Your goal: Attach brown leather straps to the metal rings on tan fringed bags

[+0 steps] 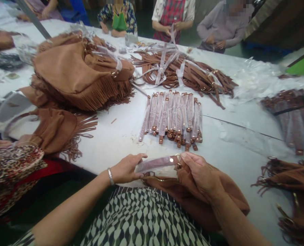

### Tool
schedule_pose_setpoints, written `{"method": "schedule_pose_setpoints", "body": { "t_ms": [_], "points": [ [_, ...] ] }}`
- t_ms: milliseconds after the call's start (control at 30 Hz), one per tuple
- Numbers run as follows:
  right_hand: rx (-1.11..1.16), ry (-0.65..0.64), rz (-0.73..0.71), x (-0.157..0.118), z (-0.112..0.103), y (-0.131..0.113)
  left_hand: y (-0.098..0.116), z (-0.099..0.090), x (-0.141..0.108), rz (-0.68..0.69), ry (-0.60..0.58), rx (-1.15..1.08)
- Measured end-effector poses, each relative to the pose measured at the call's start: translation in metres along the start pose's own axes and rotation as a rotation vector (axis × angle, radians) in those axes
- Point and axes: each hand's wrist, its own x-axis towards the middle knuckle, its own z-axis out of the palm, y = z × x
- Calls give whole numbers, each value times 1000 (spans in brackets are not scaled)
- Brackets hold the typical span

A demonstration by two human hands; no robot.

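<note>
A: The left hand (127,169) and the right hand (199,172): what does each have?

B: The left pinches one end of a plastic-wrapped strap (158,164) between thumb and fingers. The right grips a brown bag (231,186) by its metal ring (177,157), at the strap's other end.

A: So the strap lies between them?

B: Yes, bridging the gap over the bag's zip (162,180). Its long axis runs left to right, the right end slightly farther from the body and marked by a shiny stud (171,160).

A: And the bag?

B: At the desk's (116,136) near edge, stretching rightward, partly hidden by the right forearm (231,215).

A: What's beyond?

B: Just past the hands, a pile of wrapped straps (171,111), mostly pointing away from the person. Behind it, a heap of long straps (200,75); to the left, a stack of fringed bags (64,68); to the right, a dark-banded bundle of straps (292,118).

A: Anyone near?

B: Co-workers (173,15) across the desk, and a patterned sleeve (16,162) at far left.
</note>
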Motion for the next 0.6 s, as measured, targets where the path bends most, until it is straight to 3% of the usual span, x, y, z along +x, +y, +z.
{"method": "schedule_pose_setpoints", "body": {
  "t_ms": [133, 267, 400, 600],
  "points": [
    [-123, 36, -33, 25, -26, 12, -26, 15, 2, -123, -48, -154],
    [-227, 39, -46, 54, -41, 18, -23, 8, 11, -156, 13, -367],
    [-321, 12, -75, 67, -38, 21, -12, -2, 22, -131, 20, -168],
    [-453, 38, -122, 66, -37, 33, -4, 2, 26, -119, -55, 72]
  ]
}}
